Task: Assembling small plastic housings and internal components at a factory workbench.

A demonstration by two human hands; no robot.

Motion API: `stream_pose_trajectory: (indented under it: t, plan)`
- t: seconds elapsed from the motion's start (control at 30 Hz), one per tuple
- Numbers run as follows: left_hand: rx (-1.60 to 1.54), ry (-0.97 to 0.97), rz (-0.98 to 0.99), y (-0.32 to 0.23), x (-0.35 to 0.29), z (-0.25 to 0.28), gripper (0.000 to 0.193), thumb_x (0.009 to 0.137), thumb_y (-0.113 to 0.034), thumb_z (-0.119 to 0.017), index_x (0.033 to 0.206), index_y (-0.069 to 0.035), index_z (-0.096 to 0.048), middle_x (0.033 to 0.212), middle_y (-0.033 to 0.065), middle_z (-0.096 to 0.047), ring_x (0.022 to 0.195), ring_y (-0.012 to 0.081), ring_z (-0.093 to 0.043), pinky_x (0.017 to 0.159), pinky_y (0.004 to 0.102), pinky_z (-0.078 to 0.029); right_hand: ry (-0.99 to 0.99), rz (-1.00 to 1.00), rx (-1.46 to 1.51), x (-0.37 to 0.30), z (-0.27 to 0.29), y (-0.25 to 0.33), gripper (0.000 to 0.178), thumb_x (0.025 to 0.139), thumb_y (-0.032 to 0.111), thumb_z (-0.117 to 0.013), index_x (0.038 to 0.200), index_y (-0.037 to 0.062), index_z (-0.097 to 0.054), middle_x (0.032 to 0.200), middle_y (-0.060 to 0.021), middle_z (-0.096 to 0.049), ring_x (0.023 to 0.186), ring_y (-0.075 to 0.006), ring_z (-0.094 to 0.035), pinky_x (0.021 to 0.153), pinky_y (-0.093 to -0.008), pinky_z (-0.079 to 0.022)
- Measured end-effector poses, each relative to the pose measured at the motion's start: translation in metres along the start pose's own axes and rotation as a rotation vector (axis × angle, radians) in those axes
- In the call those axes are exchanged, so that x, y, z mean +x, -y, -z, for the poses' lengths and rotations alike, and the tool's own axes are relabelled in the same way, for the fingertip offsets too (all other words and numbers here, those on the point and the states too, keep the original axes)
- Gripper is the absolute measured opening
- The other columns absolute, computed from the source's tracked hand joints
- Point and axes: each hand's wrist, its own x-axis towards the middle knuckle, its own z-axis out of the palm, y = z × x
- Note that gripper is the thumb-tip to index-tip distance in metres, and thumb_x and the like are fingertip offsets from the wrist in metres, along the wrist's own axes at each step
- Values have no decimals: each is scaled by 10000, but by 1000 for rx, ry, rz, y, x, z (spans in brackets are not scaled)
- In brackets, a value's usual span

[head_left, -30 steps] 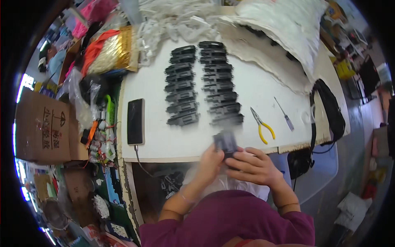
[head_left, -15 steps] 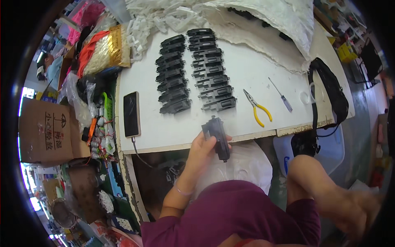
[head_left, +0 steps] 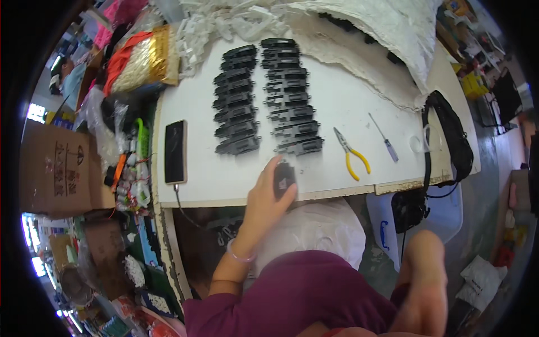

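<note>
My left hand (head_left: 270,188) is closed around a black plastic housing (head_left: 284,178) at the table's front edge, thumb on the near side. The housing is seen nearly end-on, and part of it is hidden by the fingers. Just beyond stand two columns of similar black housings, a left column (head_left: 234,115) and a right column (head_left: 289,98), laid close together on the white table (head_left: 210,182). At the lower right my right arm is bent back toward my body; my right hand (head_left: 418,314) is blurred near the lower edge, its fingers not distinguishable.
A phone (head_left: 176,151) on a cable lies left. Yellow-handled pliers (head_left: 351,154) and a screwdriver (head_left: 384,139) lie right, near a black bag (head_left: 453,135). A white sack (head_left: 382,50) and clear plastic pieces (head_left: 224,25) fill the back. A blue-white bin (head_left: 449,210) stands below.
My left hand has shifted left and slightly forward, tilting the housing so it looks shorter. My right forearm has swung from the far right in toward my body.
</note>
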Motion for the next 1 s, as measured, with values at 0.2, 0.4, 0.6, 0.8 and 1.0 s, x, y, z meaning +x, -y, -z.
stream_pose_trajectory:
  t: [0.2, 0.4, 0.6, 0.8, 1.0]
  plan:
    - [341, -37, -87, 5, 9, 7, 545, 805, -365, -624, 1213, -42, -461, 869, 181, -577, 688, 358, -593, 604, 418, -478, 518, -407, -636, -116, 46, 31, 125, 824, 79, -530, 933, 40, -578, 943, -122, -574, 927, -229, -554, 836, -365, -453]
    - [772, 99, -535, -4, 18, 49, 523, 751, -139, -647, 1250, -112, -491, 1164, 129, -530, 1055, 271, -529, 864, 380, -436, 1176, -1328, -1070, -178, 90, 29, 198, 783, 79, -624, 953, 5, -553, 999, -164, -522, 953, -330, -492, 838, -403, -404]
    - [943, 556, -777, 0, 36, 61, 501, 764, -51, -526, 1254, -135, -465, 1318, 40, -441, 1294, 212, -341, 1080, 390, -254, 1202, -1691, -1206, -182, 109, 8, 267, 812, 151, -624, 1006, 7, -512, 966, -151, -553, 911, -316, -508, 771, -404, -415]
    - [793, 550, -835, 9, 41, 73, 425, 717, -103, -603, 1131, -96, -507, 1187, 58, -510, 1188, 211, -436, 1032, 374, -328, 977, -1712, -1127, -183, 114, 21, 171, 862, 137, -572, 975, 11, -543, 839, -100, -557, 762, -229, -523, 687, -333, -427]
    - [209, 454, -503, 33, 36, 72, 612, 675, -175, -757, 1210, -30, -497, 1134, 116, -575, 1067, 231, -551, 964, 349, -396, -6, -2164, -576, -155, 76, 48, 160, 908, 159, -515, 945, 23, -591, 692, 6, -480, 631, -37, -413, 539, -191, -317]
